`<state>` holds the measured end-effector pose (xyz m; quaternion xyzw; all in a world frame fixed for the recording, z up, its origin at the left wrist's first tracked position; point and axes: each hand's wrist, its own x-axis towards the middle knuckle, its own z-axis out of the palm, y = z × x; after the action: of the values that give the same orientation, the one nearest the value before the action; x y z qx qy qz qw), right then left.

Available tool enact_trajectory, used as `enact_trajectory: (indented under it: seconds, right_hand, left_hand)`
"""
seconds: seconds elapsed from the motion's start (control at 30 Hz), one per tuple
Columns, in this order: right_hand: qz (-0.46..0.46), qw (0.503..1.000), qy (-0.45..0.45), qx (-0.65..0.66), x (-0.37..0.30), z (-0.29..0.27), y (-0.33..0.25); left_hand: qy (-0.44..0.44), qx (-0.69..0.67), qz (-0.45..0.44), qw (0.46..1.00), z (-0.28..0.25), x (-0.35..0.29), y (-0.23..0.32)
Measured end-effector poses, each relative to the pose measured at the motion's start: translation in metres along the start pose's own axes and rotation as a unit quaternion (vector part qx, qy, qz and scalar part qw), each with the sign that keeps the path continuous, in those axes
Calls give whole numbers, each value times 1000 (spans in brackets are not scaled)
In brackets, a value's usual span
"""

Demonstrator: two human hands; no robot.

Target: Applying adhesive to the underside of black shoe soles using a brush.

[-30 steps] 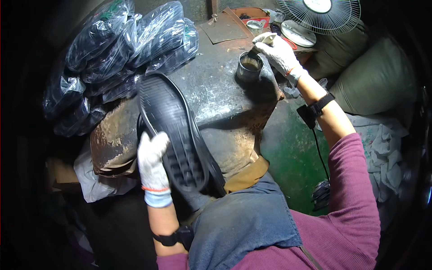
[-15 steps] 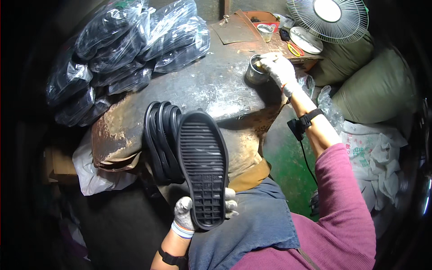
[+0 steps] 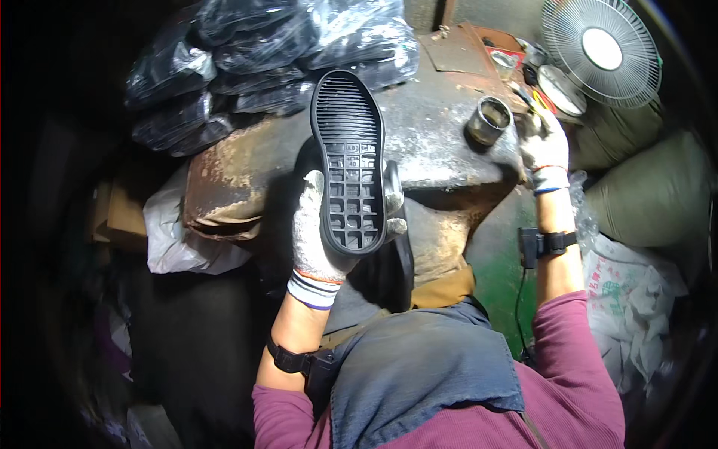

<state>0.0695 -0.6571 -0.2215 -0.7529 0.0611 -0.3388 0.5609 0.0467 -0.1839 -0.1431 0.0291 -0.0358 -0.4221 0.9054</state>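
My left hand (image 3: 313, 236), in a pale work glove, grips a black shoe sole (image 3: 354, 168) by its heel end. The sole stands raised with its ribbed and gridded face toward me. Partly hidden behind it are more black soles (image 3: 404, 254). My right hand (image 3: 544, 142), gloved too, is beyond the bench's right edge, beside a dark cup (image 3: 490, 121) with stained walls. Its fingers are closed around a slim brush-like tool (image 3: 521, 93), whose tip points up and left. Yellow-handled scissors (image 3: 547, 102) lie just past the fingertips.
Plastic-wrapped black bundles (image 3: 262, 52) are piled at the bench's far left. A worn bench (image 3: 426, 127) spans the middle. At the back right stand a fan (image 3: 602, 49), a red box (image 3: 508, 46), a clear cup (image 3: 502, 66) and a white lid (image 3: 561, 90). Green sacks (image 3: 647, 187) fill the right.
My left hand has lifted the sole up and away from the other soles, over the bench. The right hand has left the cup and moved right, beside it. The whole view has shifted.
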Motion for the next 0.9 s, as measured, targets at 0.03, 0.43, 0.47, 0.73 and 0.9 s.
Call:
enact_trajectory:
  seconds: [0.03, 0.43, 0.47, 0.73, 0.9]
  right_hand:
    - [38, 984, -38, 171, 4, -11, 11]
    - [-28, 996, -26, -76, -53, 152, -102]
    - [-136, 984, -9, -116, -53, 152, -100]
    - [64, 968, -153, 189, -97, 167, -154]
    - [-129, 971, -198, 47, -128, 156, -168]
  left_hand:
    - [0, -4, -22, 1000, 1, 8, -6]
    - [86, 45, -85, 992, -17, -2, -18]
    - [102, 23, -95, 990, -11, 0, -18]
    - [64, -21, -129, 989, -26, -12, -6]
    - [41, 26, -55, 997, -33, -2, -21]
